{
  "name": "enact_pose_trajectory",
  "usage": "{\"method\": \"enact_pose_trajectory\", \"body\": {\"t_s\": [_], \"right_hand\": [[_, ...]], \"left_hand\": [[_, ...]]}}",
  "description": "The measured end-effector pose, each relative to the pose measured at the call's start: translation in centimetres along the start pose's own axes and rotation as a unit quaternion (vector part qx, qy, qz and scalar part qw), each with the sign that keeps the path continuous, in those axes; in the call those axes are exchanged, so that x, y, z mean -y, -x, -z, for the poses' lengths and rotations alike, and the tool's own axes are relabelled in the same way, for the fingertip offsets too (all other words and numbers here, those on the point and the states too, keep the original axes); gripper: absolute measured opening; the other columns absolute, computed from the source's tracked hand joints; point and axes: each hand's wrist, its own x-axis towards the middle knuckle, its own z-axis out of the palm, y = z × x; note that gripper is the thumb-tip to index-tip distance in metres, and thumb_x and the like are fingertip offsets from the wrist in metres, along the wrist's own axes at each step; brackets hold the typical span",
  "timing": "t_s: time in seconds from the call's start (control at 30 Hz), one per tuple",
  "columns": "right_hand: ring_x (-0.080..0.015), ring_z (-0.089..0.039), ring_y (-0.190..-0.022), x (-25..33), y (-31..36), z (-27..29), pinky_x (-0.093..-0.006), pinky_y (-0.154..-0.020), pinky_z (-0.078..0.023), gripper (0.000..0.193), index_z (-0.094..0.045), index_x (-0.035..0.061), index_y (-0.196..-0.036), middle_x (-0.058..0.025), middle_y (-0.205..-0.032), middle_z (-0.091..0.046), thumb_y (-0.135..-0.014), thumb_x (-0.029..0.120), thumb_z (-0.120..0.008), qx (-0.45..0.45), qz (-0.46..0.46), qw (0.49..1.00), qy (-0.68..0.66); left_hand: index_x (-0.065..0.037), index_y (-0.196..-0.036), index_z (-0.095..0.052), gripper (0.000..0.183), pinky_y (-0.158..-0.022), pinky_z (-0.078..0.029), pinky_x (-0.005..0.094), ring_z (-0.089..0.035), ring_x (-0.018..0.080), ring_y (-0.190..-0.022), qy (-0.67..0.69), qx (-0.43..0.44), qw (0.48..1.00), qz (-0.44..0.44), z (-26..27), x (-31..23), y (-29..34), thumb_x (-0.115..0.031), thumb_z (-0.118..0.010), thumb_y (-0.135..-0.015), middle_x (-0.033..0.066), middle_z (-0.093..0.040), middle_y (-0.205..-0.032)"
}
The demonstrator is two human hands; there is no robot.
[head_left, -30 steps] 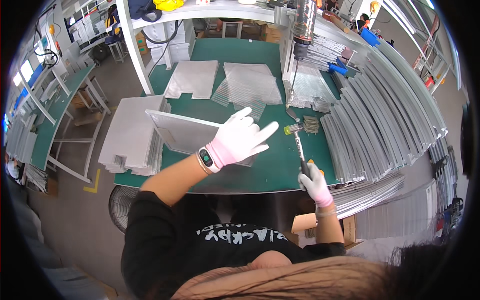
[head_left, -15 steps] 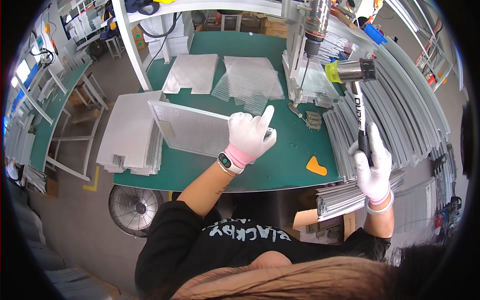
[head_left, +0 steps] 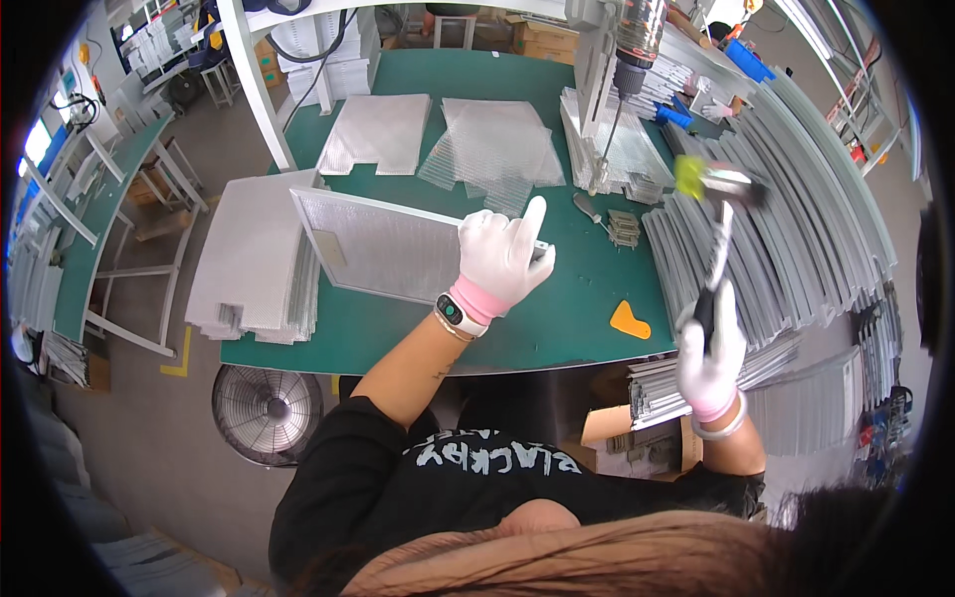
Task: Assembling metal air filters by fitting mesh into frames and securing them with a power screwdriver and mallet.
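My left hand (head_left: 500, 257), in a white glove, is closed on the right end of a framed mesh panel (head_left: 393, 249) with a light metal rim. The panel stands tilted on its edge over the green table, and my index finger points up past it. Out to the right, my gloved right hand (head_left: 711, 363) grips a mallet (head_left: 720, 244) by its black handle. Its head, yellow-green at one end and dark at the other, is smeared by motion above the stacked metal strips.
An orange scraper (head_left: 629, 319) lies near the table's (head_left: 577, 328) front edge. Small metal pieces (head_left: 624, 229) and a screwdriver (head_left: 586, 206) sit below a hanging power driver (head_left: 639, 45). Mesh sheets (head_left: 249, 254) are stacked at left; long metal strips (head_left: 806, 219) fill the right.
My right hand has come left and nearer to me with the mallet, whose head has dropped and moved slightly right. My left hand keeps its hold on the panel, nearly unmoved.
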Motion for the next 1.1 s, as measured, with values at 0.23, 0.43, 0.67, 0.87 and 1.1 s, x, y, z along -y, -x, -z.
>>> {"method": "enact_pose_trajectory", "body": {"t_s": [0.23, 0.43, 0.67, 0.87, 1.1], "right_hand": [[-0.0339, -0.066, -0.068, 2.1, -1.2, -1.1, -0.0391, -0.066, -0.055, 0.057, -0.051, -0.0006, -0.141, -0.0182, -0.084, -0.066, -0.085, -0.002, -0.063, 0.078, 0.049, 0.995, 0.049], [-0.0327, -0.064, -0.065, 1.2, 0.9, -2.9, -0.0392, -0.061, -0.054, 0.057, -0.048, -0.0008, -0.142, -0.0163, -0.082, -0.065, -0.086, -0.003, -0.057, 0.117, 0.057, 0.984, 0.121], [-0.0308, -0.067, -0.066, 0.3, 1.5, -2.4, -0.0367, -0.062, -0.054, 0.053, -0.045, -0.0062, -0.142, -0.0203, -0.088, -0.068, -0.09, -0.001, -0.054, -0.09, -0.071, 0.99, -0.077], [-0.0307, -0.063, -0.061, 0.4, -0.3, -2.0, -0.0404, -0.06, -0.053, 0.058, -0.051, 0.0026, -0.142, -0.0152, -0.075, -0.062, -0.086, 0.001, -0.063, 0.111, 0.047, 0.985, 0.121], [-0.036, -0.063, -0.064, -0.7, 2.2, -5.3, -0.0436, -0.06, -0.05, 0.057, -0.05, 0.0075, -0.144, -0.0189, -0.073, -0.062, -0.088, 0.007, -0.062, 0.13, -0.036, 0.989, 0.056]], "left_hand": [[-0.001, -0.126, -0.059, 0.068, -0.079, -0.04, 0.0428, -0.053, 0.0243, -0.07, -0.007, 0.023, 1.0, 0.004, -0.1, 0.2, 0.4, -0.028, -0.079, -0.067, 0.0041, -0.052, -0.072], [-0.001, -0.125, -0.058, 0.067, -0.078, -0.041, 0.043, -0.053, 0.0251, -0.066, 0.009, 0.035, 0.999, 0.012, 0.1, -0.3, 0.0, -0.027, -0.078, -0.066, 0.0041, -0.051, -0.07], [-0.003, -0.118, -0.063, 0.061, -0.07, -0.044, 0.0397, -0.052, 0.0227, -0.059, 0.006, 0.001, 1.0, -0.015, 0.4, 0.1, 0.0, -0.027, -0.079, -0.064, 0.0028, -0.051, -0.065], [-0.003, -0.115, -0.064, 0.059, -0.067, -0.045, 0.0395, -0.052, 0.0226, -0.057, 0.012, 0.016, 1.0, -0.009, 0.5, 0.1, -0.2, -0.026, -0.079, -0.063, 0.0026, -0.051, -0.064], [-0.004, -0.118, -0.064, 0.06, -0.067, -0.046, 0.0392, -0.053, 0.0217, -0.057, 0.021, 0.007, 1.0, -0.02, 0.4, 0.2, 0.1, -0.026, -0.078, -0.065, 0.0002, -0.054, -0.065]]}}
